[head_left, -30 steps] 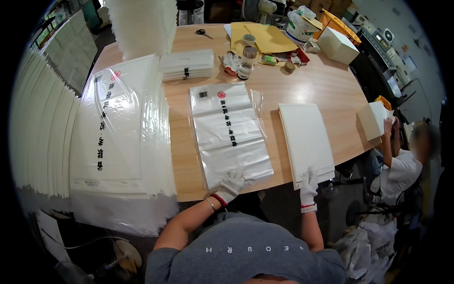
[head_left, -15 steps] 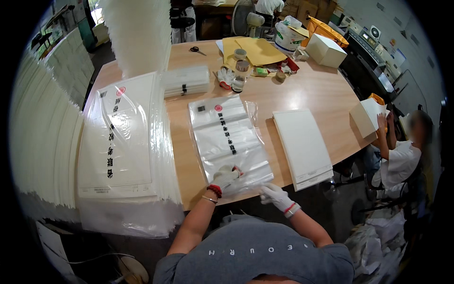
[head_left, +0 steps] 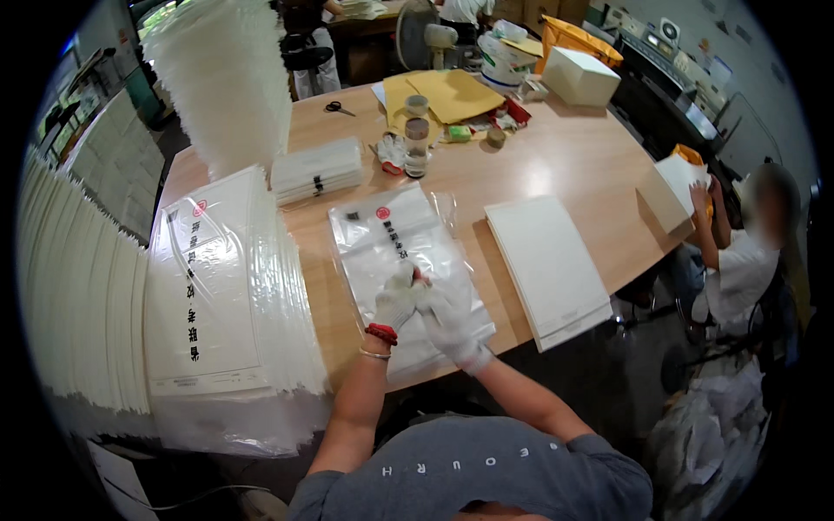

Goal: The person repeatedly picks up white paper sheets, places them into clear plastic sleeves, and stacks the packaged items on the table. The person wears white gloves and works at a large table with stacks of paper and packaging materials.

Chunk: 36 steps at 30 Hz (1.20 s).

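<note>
My left hand (head_left: 395, 295), in a white knit glove with a red cuff, is over the clear plastic bags (head_left: 369, 227) that lie stacked flat in front of me. Its fingers look curled in, with a small reddish spot at the tips; whether they hold anything is hidden. Against its fingers comes my right hand (head_left: 450, 326), also gloved in white and somewhat blurred, so how its fingers are set does not show. The bags bear dark print and a red round mark. Right of them lies a stack of white paper sheets (head_left: 552, 269).
A tall pile of large printed bags (head_left: 221, 286) stands left. Behind are folded plastic bundles (head_left: 317, 169), a spare glove (head_left: 391, 152), a clear jar (head_left: 417, 148), scissors (head_left: 339, 108) and yellow envelopes (head_left: 452, 93). A person (head_left: 738, 273) at right handles a white block of paper (head_left: 665, 200).
My right hand has moved left from the bags' near right corner to meet my left hand. The left hand has risen a little farther over the bags. The whole view has shifted slightly.
</note>
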### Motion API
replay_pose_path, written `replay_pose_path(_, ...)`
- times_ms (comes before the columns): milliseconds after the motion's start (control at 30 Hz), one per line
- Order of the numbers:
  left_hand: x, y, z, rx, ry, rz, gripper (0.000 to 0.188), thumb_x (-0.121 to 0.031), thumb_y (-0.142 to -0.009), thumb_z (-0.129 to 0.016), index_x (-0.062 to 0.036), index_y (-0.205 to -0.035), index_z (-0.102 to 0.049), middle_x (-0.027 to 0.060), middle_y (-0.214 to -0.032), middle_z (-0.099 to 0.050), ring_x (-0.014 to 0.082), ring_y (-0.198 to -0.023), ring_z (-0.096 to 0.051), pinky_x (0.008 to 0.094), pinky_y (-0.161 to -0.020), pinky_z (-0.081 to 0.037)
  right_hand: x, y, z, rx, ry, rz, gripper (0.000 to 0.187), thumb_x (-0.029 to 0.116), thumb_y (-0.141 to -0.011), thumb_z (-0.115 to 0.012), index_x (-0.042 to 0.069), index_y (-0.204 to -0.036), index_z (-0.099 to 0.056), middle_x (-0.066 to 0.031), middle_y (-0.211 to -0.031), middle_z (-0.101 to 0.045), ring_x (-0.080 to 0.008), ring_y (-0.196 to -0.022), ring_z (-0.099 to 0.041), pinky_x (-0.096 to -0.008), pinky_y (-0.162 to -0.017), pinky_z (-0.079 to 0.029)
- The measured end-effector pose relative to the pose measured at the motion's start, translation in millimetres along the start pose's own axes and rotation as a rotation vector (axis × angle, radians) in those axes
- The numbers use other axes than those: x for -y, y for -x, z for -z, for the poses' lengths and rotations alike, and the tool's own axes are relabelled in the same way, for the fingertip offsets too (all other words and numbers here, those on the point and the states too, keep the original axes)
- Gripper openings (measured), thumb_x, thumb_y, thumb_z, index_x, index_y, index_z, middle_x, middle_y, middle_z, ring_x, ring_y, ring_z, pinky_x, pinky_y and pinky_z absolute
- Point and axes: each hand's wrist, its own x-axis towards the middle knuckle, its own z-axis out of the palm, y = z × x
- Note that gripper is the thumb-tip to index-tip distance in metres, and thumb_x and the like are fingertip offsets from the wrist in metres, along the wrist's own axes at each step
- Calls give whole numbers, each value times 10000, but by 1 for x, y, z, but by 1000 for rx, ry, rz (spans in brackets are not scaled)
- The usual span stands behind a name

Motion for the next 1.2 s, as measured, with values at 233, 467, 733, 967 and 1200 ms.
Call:
replay_pose_path(233,-52,22,11,-89,-287,-391,300,-63,-748,-596,-36,-1028,-490,137,-795,-547,298,-718,-559,378,-623,-449,-49,68,10,434,75,-219,229,109,-780,-569,47,-1001,-569,-161,-910,-591,-289,-841,-568,-360,-752,-457)
replay_pose_path(467,-84,81,15,-412,-474,-572,492,11,-691,-649,-10,-1147,-466,175,-1004,-564,352,-852,-563,333,-806,-459,-52,99,195,288,970,-182,454,150,-724,-644,49,-1141,-496,-169,-1025,-567,-330,-936,-545,-364,-834,-444)
replay_pose_path(733,-97,150,-69,150,166,-450,174,13,-779,-572,-42,-943,-586,70,-878,-598,157,-819,-574,264,-708,-462,-107,125,236,116,641,-173,220,145,-785,-580,71,-988,-538,-130,-843,-605,-302,-772,-592,-370,-644,-476)
replay_pose_path(967,-73,126,-165,686,1518,780,299,-187,-894,-490,-59,-1164,-476,75,-1072,-543,200,-998,-508,316,-881,-430,3,136,224,359,778,132,98,196,-773,-529,120,-804,-581,-84,-681,-524,-262,-606,-532,-400,-570,-450)
replay_pose_path(1200,-51,146,-126,682,407,397,658,-124,-722,-551,19,-1308,-288,183,-1122,-508,243,-1046,-492,319,-898,-386,-44,202,279,-5,-359,-910,387,351,-918,-419,13,-1058,-546,-79,-999,-563,-180,-934,-529,-330,-812,-453)
